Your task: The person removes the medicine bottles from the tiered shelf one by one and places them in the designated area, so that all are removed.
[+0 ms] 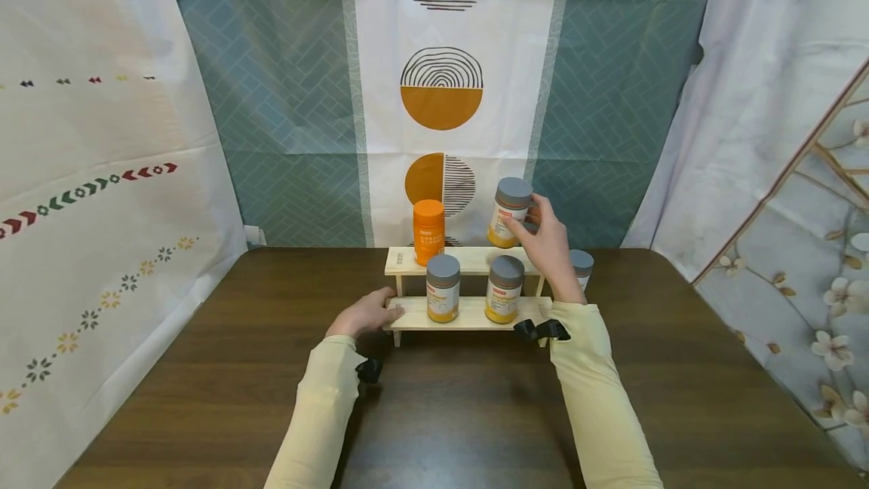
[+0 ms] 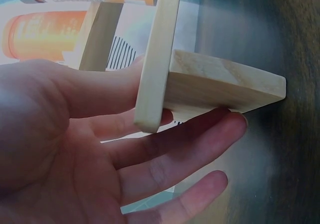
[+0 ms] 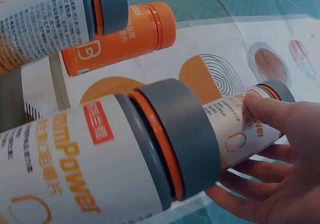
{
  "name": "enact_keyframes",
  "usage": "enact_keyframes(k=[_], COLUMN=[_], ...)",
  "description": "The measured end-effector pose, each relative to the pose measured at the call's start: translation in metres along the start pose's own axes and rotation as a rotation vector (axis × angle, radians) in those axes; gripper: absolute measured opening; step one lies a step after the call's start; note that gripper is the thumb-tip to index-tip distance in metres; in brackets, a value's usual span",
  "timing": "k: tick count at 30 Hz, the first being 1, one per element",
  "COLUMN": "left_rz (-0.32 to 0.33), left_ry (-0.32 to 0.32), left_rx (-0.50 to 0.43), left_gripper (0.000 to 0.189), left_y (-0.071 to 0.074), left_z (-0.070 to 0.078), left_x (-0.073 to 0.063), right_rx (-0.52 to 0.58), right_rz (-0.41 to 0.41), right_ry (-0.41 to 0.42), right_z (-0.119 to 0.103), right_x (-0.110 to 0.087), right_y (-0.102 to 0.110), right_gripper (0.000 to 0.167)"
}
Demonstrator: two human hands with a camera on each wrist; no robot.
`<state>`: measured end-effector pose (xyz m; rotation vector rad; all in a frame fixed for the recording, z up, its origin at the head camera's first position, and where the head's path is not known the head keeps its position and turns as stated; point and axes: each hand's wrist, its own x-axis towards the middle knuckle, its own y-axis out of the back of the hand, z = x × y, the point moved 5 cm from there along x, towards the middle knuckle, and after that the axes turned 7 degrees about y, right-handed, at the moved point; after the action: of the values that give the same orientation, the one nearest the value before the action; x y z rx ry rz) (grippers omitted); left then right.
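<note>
My right hand (image 1: 547,247) holds a pill bottle (image 1: 511,216) with a grey lid and a white-and-yellow label, its thumb on the label side and the fingers behind. The bottle is slightly tilted, its base close over the right part of the upper tier (image 1: 468,258) of a two-tier wooden rack. At the rack's left end, my left hand (image 1: 366,312) grips the lower tier (image 1: 409,317); in the left wrist view the thumb and fingers lie on opposite sides of the board (image 2: 159,58). An orange bottle (image 1: 428,236) stands on the upper tier's left part.
Two more grey-lidded bottles stand on the lower tier, a left one (image 1: 443,291) and a right one (image 1: 505,293). Another grey-lidded bottle (image 1: 581,262) is partly hidden behind the right wrist. The rack stands on a dark wooden table (image 1: 271,353) before a hanging patterned cloth (image 1: 292,134).
</note>
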<state>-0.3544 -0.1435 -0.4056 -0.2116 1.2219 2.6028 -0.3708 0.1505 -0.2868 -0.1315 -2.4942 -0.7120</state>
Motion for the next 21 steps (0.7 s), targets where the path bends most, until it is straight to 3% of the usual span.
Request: enact_keyframes(k=[12,16,21], left_rz=[-0.019,-0.032,-0.036], left_ry=[0.017,0.022,0.037], left_rx=[-0.049,-0.076,-0.081], left_gripper=[0.038,0.04,0.042], left_y=[0.0,-0.001,-0.001], left_z=[-0.003,-0.003,-0.003], left_x=[-0.001,-0.002,-0.003], right_rx=[0.055,0.021,-0.076], right_rz=[0.143,0.143,0.083], right_ry=[-0.007,0.022,0.051], right_z=[0.013,0.013,0.015], right_x=[-0.028,-0.033,-0.038], right_y=[0.03,0.037,0.041], right_gripper=[0.068,0.067,0.066])
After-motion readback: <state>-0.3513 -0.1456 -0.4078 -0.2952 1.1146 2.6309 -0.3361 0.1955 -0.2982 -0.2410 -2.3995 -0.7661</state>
